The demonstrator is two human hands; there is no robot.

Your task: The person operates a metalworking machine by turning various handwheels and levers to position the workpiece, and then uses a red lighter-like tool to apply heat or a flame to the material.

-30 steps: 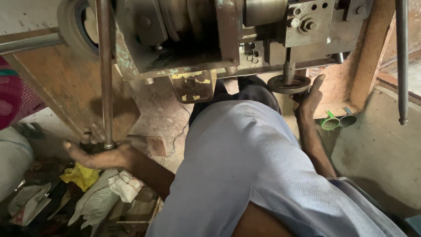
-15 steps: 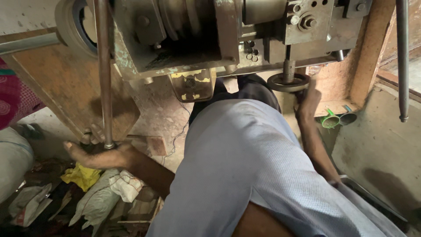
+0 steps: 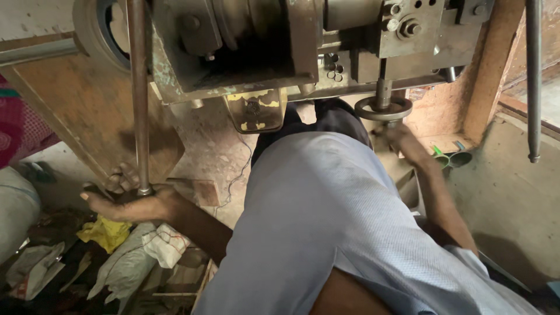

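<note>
My left hand (image 3: 125,203) is low at the left, wrapped around the bottom end of a long vertical steel rod (image 3: 139,99) that runs up past a grey-green machine (image 3: 251,46). My right hand (image 3: 401,137) reaches forward just under a small round hand wheel (image 3: 383,109) on a short shaft below the machine's right side. It is blurred and its fingers touch the wheel's underside. My light blue shirt (image 3: 326,221) fills the middle of the view and hides what lies below it.
A slanted wooden board (image 3: 76,116) leans behind the rod. Yellow and white rags and bags (image 3: 125,245) lie on the floor at lower left. A green cup (image 3: 452,157) sits by a wooden post (image 3: 487,76). Another steel rod (image 3: 534,81) hangs at far right.
My right hand has dropped from beside the hand wheel's right rim to just beneath it. My left hand stays on the rod's base.
</note>
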